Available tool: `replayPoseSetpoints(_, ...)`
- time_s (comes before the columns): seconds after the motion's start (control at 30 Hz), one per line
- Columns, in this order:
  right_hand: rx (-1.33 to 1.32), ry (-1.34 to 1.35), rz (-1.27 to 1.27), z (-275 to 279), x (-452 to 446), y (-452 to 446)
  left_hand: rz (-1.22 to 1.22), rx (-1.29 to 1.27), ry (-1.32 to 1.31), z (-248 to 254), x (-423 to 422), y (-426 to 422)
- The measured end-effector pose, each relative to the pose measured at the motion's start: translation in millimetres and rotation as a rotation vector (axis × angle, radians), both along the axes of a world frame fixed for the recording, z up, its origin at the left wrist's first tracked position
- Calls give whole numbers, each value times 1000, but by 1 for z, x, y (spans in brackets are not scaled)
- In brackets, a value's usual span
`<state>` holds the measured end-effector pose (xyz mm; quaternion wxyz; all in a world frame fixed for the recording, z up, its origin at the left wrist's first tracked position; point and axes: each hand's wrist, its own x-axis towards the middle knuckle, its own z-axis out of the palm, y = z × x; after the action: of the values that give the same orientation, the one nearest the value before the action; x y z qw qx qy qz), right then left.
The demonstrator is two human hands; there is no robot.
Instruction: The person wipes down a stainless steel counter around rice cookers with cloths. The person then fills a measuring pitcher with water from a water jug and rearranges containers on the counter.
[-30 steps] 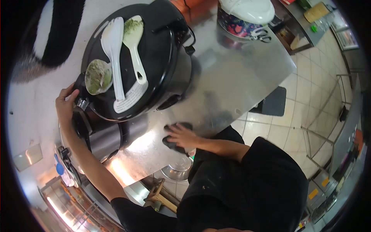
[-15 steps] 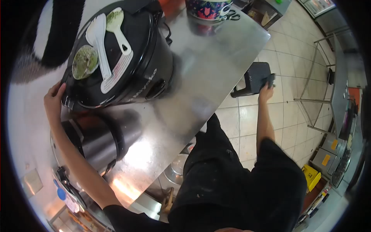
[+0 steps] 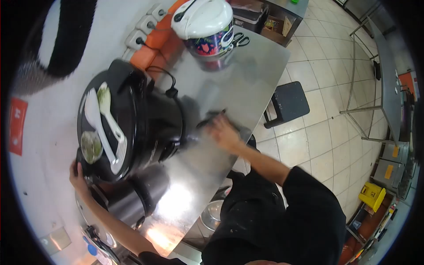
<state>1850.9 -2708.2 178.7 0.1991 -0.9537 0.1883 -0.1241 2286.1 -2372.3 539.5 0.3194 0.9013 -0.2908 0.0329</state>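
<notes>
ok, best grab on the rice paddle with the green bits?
Rice paddle: I'd pinch the handle near its holed end, from above and the right. The handle is slim and points back toward the wearer; the head is dirty, and the plain white utensil crowds its left on the cooker lid.

A pale wall (image 3: 48,145) is seen at left, with white sockets (image 3: 136,39) mounted above an orange strip and a red sign (image 3: 18,126) fixed lower down. Bright light is reflected in a steel tabletop (image 3: 212,163). Beyond it, the floor is covered in cream square tiles (image 3: 320,139); a dark stool (image 3: 291,101) is placed beside the table, and a metal-legged table (image 3: 383,84) is seen at right.
</notes>
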Motion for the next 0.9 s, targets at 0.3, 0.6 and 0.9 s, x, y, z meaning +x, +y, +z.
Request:
replayPoseSetpoints(0.3, -280, 82, -724, 3, -61, -471, 89, -193, 208, 3, -32, -5)
replayPoseSetpoints(0.6, -265, -203, -256, 11, -61, -472, 206, -259, 256, 8, -55, -8)
replayPoseSetpoints(0.9, -116, -108, -521, 14, -63, -471, 352, -49, 98, 16, -97, -33)
